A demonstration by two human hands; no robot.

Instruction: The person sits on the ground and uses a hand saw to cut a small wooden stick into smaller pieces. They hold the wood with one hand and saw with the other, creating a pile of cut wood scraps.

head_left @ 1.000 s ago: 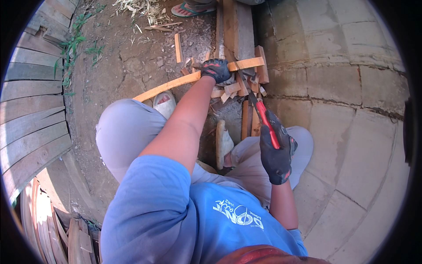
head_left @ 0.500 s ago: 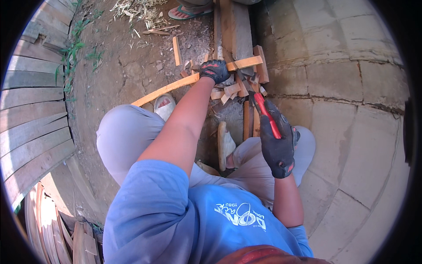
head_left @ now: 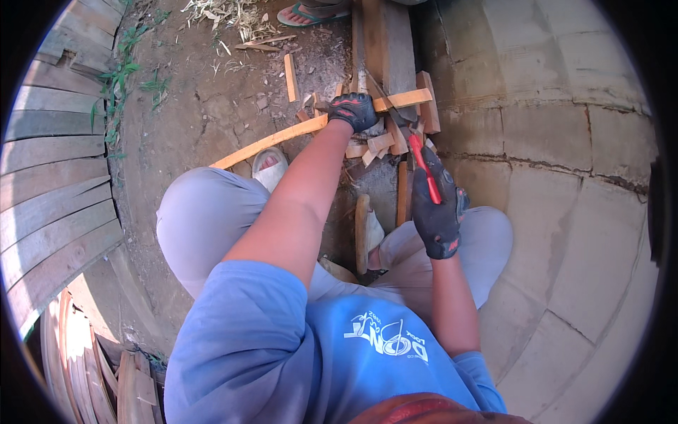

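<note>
My left hand [head_left: 353,111], in a black glove, grips a long thin orange wooden strip [head_left: 282,138] that runs across the ground from lower left to upper right. My right hand [head_left: 436,205], also gloved, is closed on the red handle of a cutting tool [head_left: 421,158] whose dark blade points up toward the strip, just right of my left hand. Short wood offcuts [head_left: 378,143] lie piled under the strip. I am crouched, grey trousers and a sandalled foot [head_left: 268,167] below my arms.
Wide grey planks [head_left: 387,42] lie on the dirt beyond the strip. Curved weathered boards [head_left: 49,184] stand at the left, a stone block wall [head_left: 565,141] at the right. Another person's foot in a flip-flop [head_left: 311,12] is at the top edge.
My right hand with the red-handled tool has moved slightly up toward the strip. My left hand still holds the strip in the same place.
</note>
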